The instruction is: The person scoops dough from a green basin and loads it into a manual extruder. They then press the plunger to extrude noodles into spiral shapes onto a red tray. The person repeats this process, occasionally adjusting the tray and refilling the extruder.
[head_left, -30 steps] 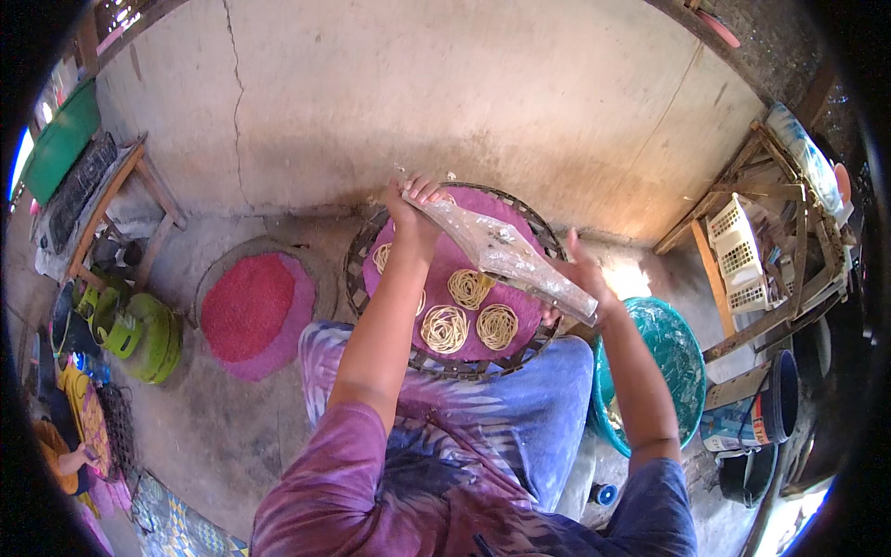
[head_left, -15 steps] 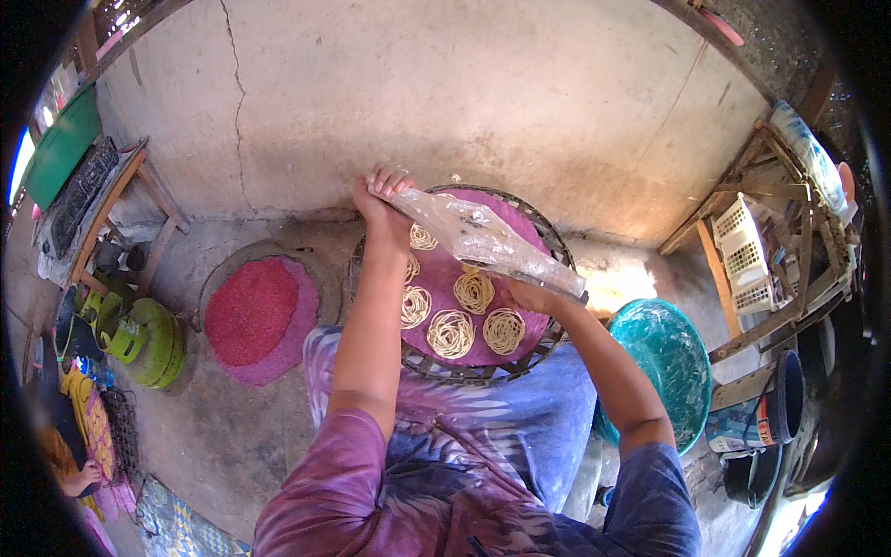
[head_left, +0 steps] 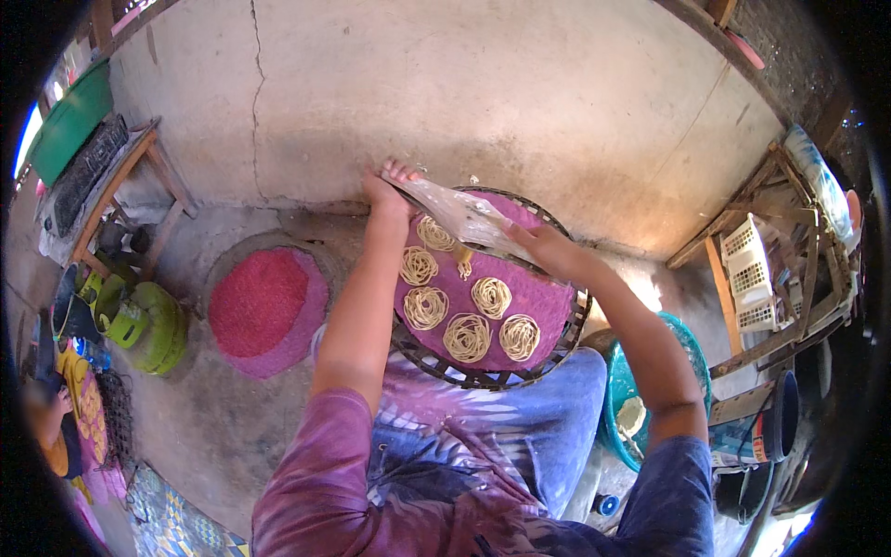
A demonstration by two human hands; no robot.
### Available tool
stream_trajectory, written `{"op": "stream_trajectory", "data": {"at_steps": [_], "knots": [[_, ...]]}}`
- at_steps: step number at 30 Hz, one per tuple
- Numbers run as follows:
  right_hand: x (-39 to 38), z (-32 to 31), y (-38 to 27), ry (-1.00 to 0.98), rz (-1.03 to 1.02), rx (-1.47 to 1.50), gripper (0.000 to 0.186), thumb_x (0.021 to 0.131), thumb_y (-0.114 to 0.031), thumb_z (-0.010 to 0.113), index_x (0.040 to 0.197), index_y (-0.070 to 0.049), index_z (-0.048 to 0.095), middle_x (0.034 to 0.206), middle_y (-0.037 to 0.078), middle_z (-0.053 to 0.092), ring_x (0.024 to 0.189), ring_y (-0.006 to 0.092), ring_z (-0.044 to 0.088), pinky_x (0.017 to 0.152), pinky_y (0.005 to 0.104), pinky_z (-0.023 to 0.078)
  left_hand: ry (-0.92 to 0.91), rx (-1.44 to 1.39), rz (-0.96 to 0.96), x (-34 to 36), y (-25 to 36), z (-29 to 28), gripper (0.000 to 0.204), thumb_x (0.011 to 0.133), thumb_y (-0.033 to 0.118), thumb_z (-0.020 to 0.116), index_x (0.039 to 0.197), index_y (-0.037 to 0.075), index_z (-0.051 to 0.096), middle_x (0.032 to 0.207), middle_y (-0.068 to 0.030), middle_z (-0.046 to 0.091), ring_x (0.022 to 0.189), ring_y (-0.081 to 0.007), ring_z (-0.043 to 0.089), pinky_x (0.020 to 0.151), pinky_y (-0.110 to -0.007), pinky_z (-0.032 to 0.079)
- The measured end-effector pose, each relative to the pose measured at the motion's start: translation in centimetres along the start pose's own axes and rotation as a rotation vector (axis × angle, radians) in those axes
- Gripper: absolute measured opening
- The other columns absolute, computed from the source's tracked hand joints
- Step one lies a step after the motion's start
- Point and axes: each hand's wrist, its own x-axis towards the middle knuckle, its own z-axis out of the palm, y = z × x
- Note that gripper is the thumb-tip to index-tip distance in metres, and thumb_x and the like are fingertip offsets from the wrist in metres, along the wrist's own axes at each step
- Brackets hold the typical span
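My left hand is closed around the upper left end of a long flat, flour-smeared dough press. Over its right end lies my right hand, bent fingers gripping it, fingertips partly hidden. Below the press a yellowish spout shows, with a short bunch of dough strands hanging from it. Several round coils of pale noodles lie on a purple mat in a round, dark-rimmed woven tray. That tray rests at my lap; the press covers its far part.
Left on the floor, a red round mat overlaps a purple one. A green gas cylinder stands farther left. At right are a teal basin holding a pale lump and a wooden rack. Another person's arm shows far left.
My right hand has come from beneath the press's right end onto its top, nearer my left hand. The tray appears slightly right and lower. A pale lump now shows in the basin.
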Motion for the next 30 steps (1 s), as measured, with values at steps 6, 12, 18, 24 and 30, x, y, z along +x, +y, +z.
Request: {"op": "stream_trajectory", "data": {"at_steps": [6, 12, 18, 24, 30], "knots": [[-1.4, -0.1, -0.1, 0.217, -0.300, -0.085, 0.073, 0.096, -0.061, 0.037, 0.091, 0.006, 0.065, 0.061, 0.011, 0.057, 0.058, 0.0196, 0.056, 0.061, 0.0369, 0.046, 0.057, 0.037, 0.026, -0.9, 0.4, 0.7, 0.045, 0.092, 0.048, 0.025, 0.064, 0.015, 0.037, 0.050, 0.0030, 0.030, 0.044, -0.0133, 0.030, 0.049, -0.031, 0.031], [-2.1, 0.0, -1.4, 0.135, -0.133, 0.029, 0.065, 0.097, -0.056, 0.042, 0.098, 0.005, 0.066, 0.061, 0.008, 0.057, 0.053, 0.0151, 0.055, 0.053, 0.0328, 0.046, -0.096, 0.010, 0.014, -1.3, 0.2, 2.0, 0.033, 0.087, 0.035, 0.030, 0.060, 0.017, 0.035, 0.049, 0.0049, 0.030, 0.042, -0.0118, 0.030, 0.047, -0.030, 0.031], [-2.8, 0.9, -0.1, 0.151, -0.193, 0.036, 0.065, 0.096, -0.056, 0.044, 0.093, 0.005, 0.065, 0.052, 0.004, 0.049, 0.046, 0.0129, 0.050, 0.045, 0.0307, 0.040, 0.064, 0.042, 0.006, -2.5, 0.5, 1.4, 0.029, 0.083, 0.031, 0.034, 0.058, 0.017, 0.036, 0.047, 0.0046, 0.030, 0.040, -0.0118, 0.029, 0.045, -0.029, 0.030], [-1.6, 0.5, 2.6, 0.293, -0.162, -0.028, 0.062, 0.094, -0.056, 0.046, 0.099, 0.002, 0.067, 0.060, 0.013, 0.056, 0.056, 0.0191, 0.057, 0.057, 0.0367, 0.045, -0.092, 0.024, -0.055, -1.1, -2.4, -0.1, 0.029, 0.085, 0.033, 0.034, 0.064, 0.015, 0.042, 0.054, 0.0010, 0.039, 0.047, -0.0151, 0.037, 0.051, -0.032, 0.036], [-2.1, 1.7, 4.6, 0.245, -0.140, 0.281, 0.059, 0.096, -0.053, 0.048, 0.097, 0.003, 0.064, 0.053, -0.001, 0.047, 0.042, 0.0090, 0.044, 0.040, 0.0259, 0.035, 0.016, 1.141, -0.143, -4.1, -3.2, 0.0, 0.048, 0.098, 0.039, 0.027, 0.117, 0.004, 0.055, 0.114, -0.0130, 0.062, 0.108, -0.0239, 0.055, 0.091, -0.036, 0.040]]}}
